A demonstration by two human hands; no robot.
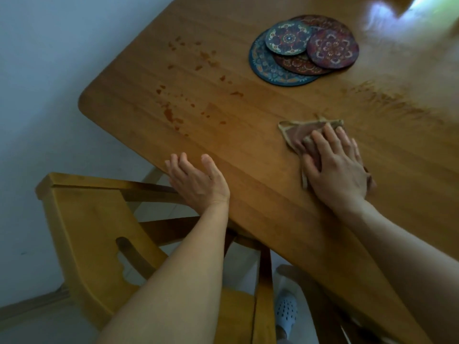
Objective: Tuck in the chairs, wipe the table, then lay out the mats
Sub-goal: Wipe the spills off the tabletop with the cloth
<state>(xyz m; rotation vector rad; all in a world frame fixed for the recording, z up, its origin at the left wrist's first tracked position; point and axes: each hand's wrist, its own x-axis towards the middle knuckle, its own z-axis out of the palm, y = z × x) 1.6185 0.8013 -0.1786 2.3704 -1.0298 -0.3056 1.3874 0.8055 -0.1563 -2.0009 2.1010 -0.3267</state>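
Right hand (pixel 335 167) presses flat, fingers spread, on the cloth (pixel 298 131) at the near right of the tabletop (pixel 248 155); left hand (pixel 196 180) lies open and empty at the near edge. Risk: a wide stroke could smear the reddish spots (pixel 173 112) at left or nudge the stacked mats (pixel 303 49) beyond the cloth. Much of the cloth is hidden under the palm; glare washes out the far right.

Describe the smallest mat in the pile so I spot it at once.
On the wooden table, look past the cloth to the pile of round mats. The smallest mat lies on the pile's left side; only it has a pale green rim, while its neighbours are larger, reddish or dark blue.
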